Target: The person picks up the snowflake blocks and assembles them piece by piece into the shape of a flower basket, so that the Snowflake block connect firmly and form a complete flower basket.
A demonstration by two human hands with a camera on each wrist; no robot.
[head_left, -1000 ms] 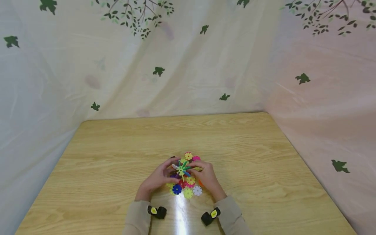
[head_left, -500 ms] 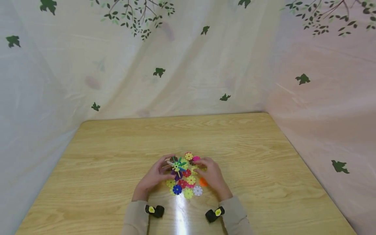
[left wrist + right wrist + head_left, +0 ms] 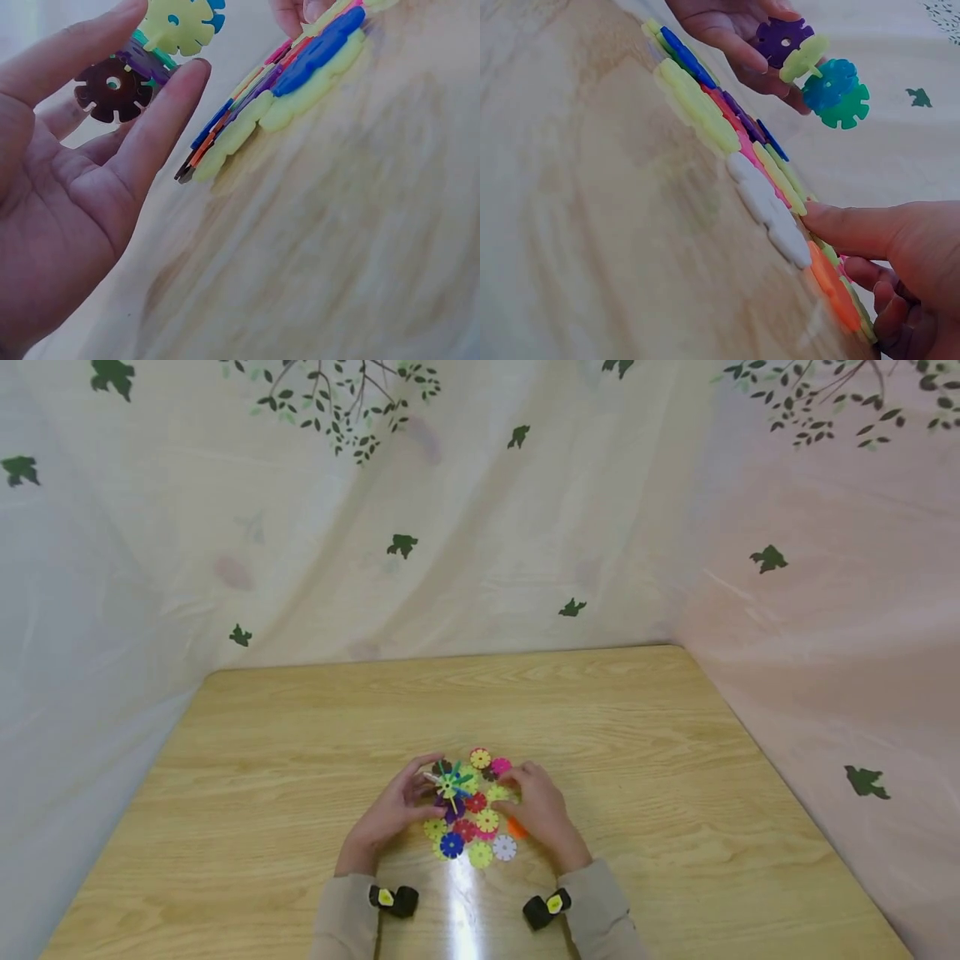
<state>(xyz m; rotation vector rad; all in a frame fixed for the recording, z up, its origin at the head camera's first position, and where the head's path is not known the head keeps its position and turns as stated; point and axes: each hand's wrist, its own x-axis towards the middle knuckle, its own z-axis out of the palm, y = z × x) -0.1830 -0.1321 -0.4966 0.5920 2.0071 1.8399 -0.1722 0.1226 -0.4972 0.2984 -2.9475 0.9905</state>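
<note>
My left hand [image 3: 386,816] holds a joined cluster of notched plastic discs [image 3: 448,786] between thumb and fingers, above the left side of a flat pile. Yellow, purple, blue and green discs [image 3: 844,105] of the cluster show in the right wrist view; a dark brown disc [image 3: 112,88] appears in the left wrist view. Over the pile's right side is my right hand [image 3: 545,816], thumb and index finger apart around a pale yellow disc [image 3: 497,792]. Its thumb [image 3: 851,227] reaches the pile's edge in the right wrist view; the index fingertip is hidden there.
Loose discs lie overlapping on the wooden table [image 3: 300,735], among them a blue disc [image 3: 452,845], a white disc [image 3: 505,847] and an orange disc [image 3: 516,828]. A printed curtain [image 3: 465,502] hangs behind the table. Black wrist cameras [image 3: 406,902] sit on both sleeves.
My right hand has left the cluster and moved slightly right to the loose discs. My left hand has shifted a little left with the cluster, then stayed nearly still.
</note>
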